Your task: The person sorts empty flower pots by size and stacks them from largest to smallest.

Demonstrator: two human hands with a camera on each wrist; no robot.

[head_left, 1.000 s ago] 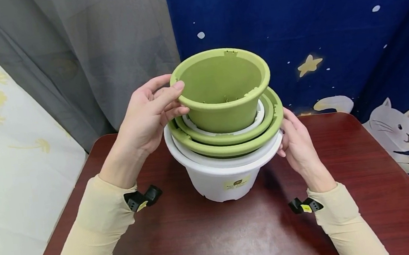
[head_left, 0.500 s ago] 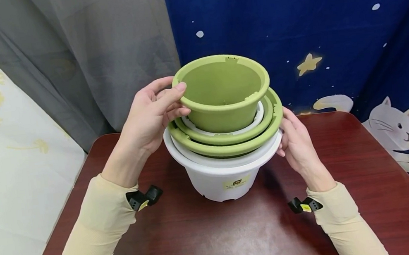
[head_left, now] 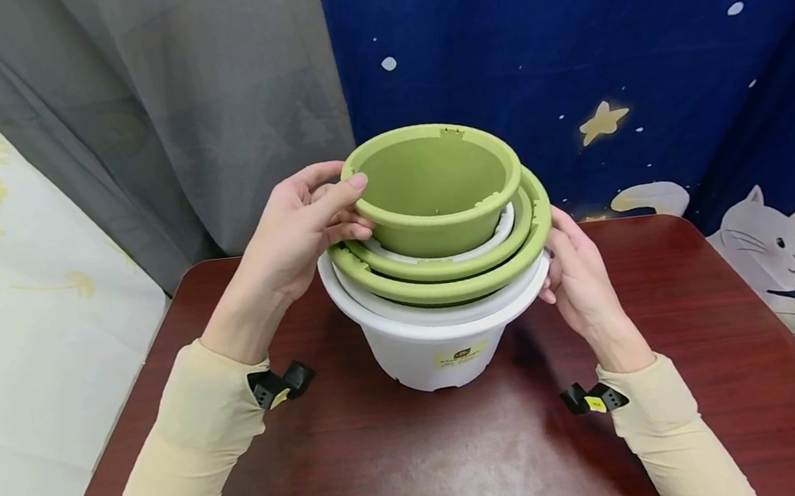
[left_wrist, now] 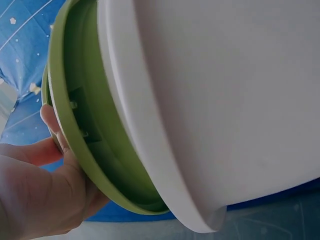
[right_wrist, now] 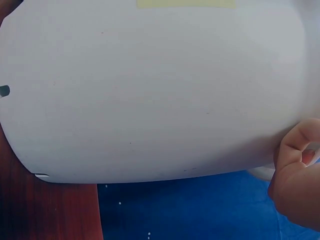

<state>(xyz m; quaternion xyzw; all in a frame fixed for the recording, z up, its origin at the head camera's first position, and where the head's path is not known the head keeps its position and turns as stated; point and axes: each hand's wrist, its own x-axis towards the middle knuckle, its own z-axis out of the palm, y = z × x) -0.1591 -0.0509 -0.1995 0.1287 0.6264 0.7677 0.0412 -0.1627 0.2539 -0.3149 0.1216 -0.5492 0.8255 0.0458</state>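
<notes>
Green and white plastic flowerpots stand nested in one stack. My left hand [head_left: 297,230] pinches the left rim of the topmost green flowerpot [head_left: 443,235], thumb over the edge and fingers beneath. That pot sits partly down inside a small white pot [head_left: 507,224], of which only the rim shows. Wider green pots [head_left: 438,288] surround these, all inside a large white flowerpot [head_left: 408,352] with a yellow label. On the right side my right hand [head_left: 579,285] grips the large white pot's rim, some fingers hidden behind it. The right wrist view shows curled fingers [right_wrist: 295,145] against the white wall.
The stack rests on a dark red-brown table [head_left: 420,464]. Behind it hang a grey curtain [head_left: 241,78] and a blue curtain [head_left: 492,36] with stars and a cat. A white patterned sheet [head_left: 28,335] slopes along the left.
The topmost green flowerpot has sunk lower into the stack, and my left hand has come down with it. My right hand stays at the right rim.
</notes>
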